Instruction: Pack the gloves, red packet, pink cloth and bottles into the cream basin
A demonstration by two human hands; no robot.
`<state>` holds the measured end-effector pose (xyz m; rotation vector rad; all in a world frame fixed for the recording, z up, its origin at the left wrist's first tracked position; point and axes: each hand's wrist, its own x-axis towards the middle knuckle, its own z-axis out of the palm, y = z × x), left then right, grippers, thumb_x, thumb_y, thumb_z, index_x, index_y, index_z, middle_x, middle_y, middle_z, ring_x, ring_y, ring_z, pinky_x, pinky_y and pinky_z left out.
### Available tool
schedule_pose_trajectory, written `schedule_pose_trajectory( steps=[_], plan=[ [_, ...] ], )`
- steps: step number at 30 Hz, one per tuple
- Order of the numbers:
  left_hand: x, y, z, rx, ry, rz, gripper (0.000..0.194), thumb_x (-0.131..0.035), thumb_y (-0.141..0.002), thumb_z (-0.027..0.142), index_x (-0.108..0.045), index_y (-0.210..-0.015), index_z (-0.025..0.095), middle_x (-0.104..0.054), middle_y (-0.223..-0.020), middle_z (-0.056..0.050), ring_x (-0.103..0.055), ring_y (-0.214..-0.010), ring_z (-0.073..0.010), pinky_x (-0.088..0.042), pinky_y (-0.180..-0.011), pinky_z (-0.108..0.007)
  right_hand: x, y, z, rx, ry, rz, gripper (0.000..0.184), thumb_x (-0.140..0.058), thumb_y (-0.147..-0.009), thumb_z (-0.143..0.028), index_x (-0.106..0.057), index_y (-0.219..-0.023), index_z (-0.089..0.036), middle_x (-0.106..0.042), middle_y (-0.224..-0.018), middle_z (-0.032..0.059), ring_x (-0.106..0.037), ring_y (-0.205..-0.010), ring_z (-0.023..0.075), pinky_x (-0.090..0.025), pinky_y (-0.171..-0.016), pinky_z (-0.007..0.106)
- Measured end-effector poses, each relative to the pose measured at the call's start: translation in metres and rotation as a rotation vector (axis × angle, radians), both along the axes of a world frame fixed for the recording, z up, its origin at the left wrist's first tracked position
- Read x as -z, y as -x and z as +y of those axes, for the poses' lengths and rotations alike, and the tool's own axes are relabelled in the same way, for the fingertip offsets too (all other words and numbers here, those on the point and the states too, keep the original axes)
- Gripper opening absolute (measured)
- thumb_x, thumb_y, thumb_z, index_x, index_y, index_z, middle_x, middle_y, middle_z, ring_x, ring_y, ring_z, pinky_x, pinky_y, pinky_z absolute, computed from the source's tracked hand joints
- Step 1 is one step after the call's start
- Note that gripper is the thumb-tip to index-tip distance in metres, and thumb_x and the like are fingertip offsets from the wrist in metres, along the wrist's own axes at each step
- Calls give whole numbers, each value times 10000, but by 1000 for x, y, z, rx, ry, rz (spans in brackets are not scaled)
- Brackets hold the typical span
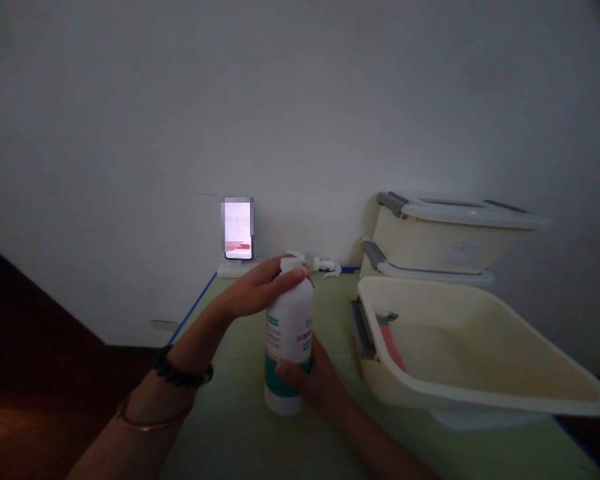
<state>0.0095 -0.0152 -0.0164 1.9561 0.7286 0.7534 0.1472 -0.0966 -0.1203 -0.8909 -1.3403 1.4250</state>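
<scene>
A white bottle (pixel 289 327) with a green band and printed label stands upright in the middle of the green table. My left hand (pixel 260 287) is closed around its neck, just below the white top, with the thumb across the front. Lower down, my right hand (pixel 315 383) wraps the bottle's right side, its thumb on the green band. The fingers behind the bottle are hidden. Behind it, a white trigger spray head (pixel 327 267) lies near the wall.
On the right is an open cream bin (pixel 375 387) holding a red-and-grey tool (pixel 391 340). Lidded cream boxes (pixel 430 240) are stacked behind it. A lit phone (pixel 239 228) stands upright at the back left. Blue tape lines the edges of the table (pixel 220 413).
</scene>
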Motion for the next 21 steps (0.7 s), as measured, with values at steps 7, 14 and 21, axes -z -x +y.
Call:
schedule_pose_trajectory(
  steps=[7,14,21],
  plan=[
    [-18,-1,-22,83,98,-383,330,-486,-836,462,-584,-852,147,-653,-843,-85,-624,-740,-212,-487,-638,-321,-21,4,-20,-94,-26,134,490,-713,-677,-449,-503,-1051,-214,-626,-953,46,-586,-904,208,-467,-785,339],
    [-39,3,-48,1,129,-735,360,-437,-818,518,-558,-791,179,-663,-748,-49,-636,-633,-202,-493,-545,-307,-75,10,-32,-132,60,-5,561,-788,-584,-407,-520,-1039,-220,-629,-909,19,-589,-788,176,-474,-636,284],
    [-54,9,-54,-219,-116,-827,413,-329,-871,546,-596,-834,234,-650,-811,-17,-615,-728,-184,-513,-636,-309,-125,-6,-29,-44,-133,-290,549,-750,-583,-485,-548,-1027,-234,-657,-871,14,-609,-722,173,-483,-549,270]
  ],
)
